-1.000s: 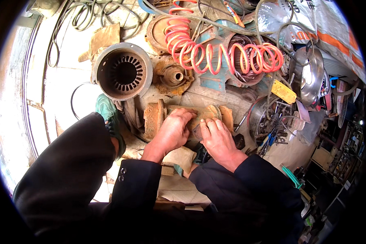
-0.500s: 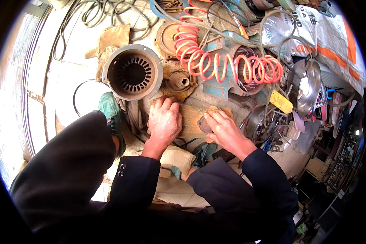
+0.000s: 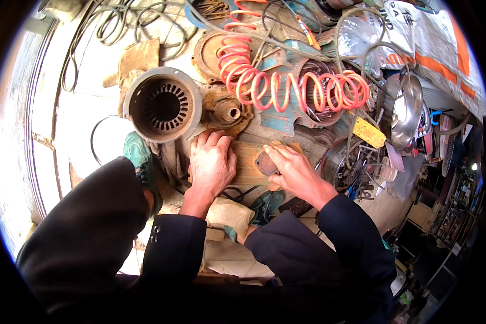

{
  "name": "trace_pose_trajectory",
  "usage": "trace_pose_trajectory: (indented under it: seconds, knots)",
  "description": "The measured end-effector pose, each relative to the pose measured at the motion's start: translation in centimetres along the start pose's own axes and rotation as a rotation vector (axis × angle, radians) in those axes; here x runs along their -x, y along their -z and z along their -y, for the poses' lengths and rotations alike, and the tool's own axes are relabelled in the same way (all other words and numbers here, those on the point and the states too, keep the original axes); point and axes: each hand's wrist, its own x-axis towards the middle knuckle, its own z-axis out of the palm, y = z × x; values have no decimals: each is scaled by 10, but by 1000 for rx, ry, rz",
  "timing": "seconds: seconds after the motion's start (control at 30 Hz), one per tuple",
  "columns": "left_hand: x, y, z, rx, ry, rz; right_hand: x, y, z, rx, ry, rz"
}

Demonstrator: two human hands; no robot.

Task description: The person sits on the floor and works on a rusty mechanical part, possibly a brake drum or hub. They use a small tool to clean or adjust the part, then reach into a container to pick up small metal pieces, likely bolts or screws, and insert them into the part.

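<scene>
Between my hands lies a rusty, ribbed, orange-brown metal piece (image 3: 247,156). My left hand (image 3: 211,161) is closed over its left end, the fingers bent down around the far edge. On its right part sits a small dark rusty plate (image 3: 265,163) with a hole. My right hand (image 3: 292,171) holds the right end, fingertips on the far side of the small plate and thumb at its near side. Tan material (image 3: 295,147) shows beyond the right fingers; its kind is unclear. Left of the far side stands a round metal housing (image 3: 128,102) with a slotted inner ring.
Rusty round covers (image 3: 205,54) and a blue-green motor body (image 3: 278,121) lie beyond my hands, with a coiled red hose (image 3: 275,89) across them. To the right are a steel bowl (image 3: 410,110), a yellow tag (image 3: 369,133) and loose parts. Black cables (image 3: 109,32) lie far left.
The whole view has shifted, so the floor parts sit further left and lower. Both hands keep their grip on the ribbed piece, with little visible movement.
</scene>
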Motion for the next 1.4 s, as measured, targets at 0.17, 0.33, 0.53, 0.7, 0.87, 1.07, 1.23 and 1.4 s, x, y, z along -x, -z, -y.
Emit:
trace_pose_trajectory:
  seconds: [0.17,0.33,0.53,0.7,0.87,1.07,1.23,1.4]
  knots:
    - [-10,3,-15,97,-165,155,-8,5,-5,10,5,29]
    - [-10,4,-12,71,-174,226,-8,1,-10,55,46,39]
    - [-11,4,-10,82,-142,217,-11,2,-1,131,54,25]
    - [-11,4,-10,81,-131,227,-15,3,7,182,-17,61]
    - [-12,3,-7,75,-147,225,-15,4,6,200,33,39]
    - [-14,5,-10,59,-126,280,-13,1,1,178,79,17]
    - [-19,13,-22,147,-206,342,-10,-1,-7,71,39,11]
    - [-16,-2,-37,452,-49,415,-4,-10,-16,-89,-29,-92]
